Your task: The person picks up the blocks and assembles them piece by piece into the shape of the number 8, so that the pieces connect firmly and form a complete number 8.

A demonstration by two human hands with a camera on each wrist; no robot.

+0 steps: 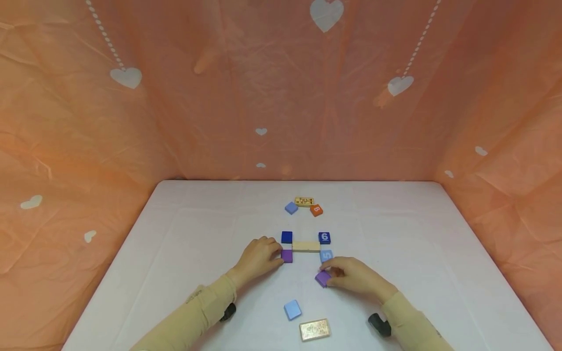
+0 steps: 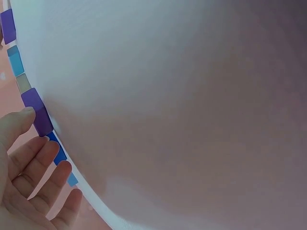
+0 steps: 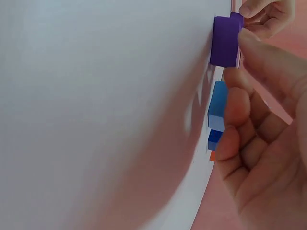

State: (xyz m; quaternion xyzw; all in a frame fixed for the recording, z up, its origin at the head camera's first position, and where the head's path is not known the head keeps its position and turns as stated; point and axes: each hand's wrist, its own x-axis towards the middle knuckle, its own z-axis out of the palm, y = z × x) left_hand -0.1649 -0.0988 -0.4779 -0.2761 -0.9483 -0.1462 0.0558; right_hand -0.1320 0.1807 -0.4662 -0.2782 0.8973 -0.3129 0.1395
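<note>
My left hand [image 1: 259, 257] pinches a purple square tile [image 1: 287, 256] between thumb and index finger at the left end of a pale wooden strip [image 1: 306, 246]. In the left wrist view its other fingers are spread loosely. A dark blue tile [image 1: 287, 237] lies just behind that purple tile. My right hand [image 1: 351, 276] pinches a second purple tile [image 1: 323, 279], turned at an angle, just in front of a light blue tile [image 1: 326, 255] marked 5. Behind the 5 lies a dark blue tile [image 1: 324, 238] marked 6. The right fingertips partly cover the 5 tile.
Farther back lie a gold patterned bar [image 1: 304, 201], a blue tile [image 1: 291, 208] and an orange tile [image 1: 316, 210] marked 8. Nearer me are a light blue tile [image 1: 292, 310] and a gold bar [image 1: 314, 330]. Orange cloth with hearts surrounds the white table [image 1: 197, 209].
</note>
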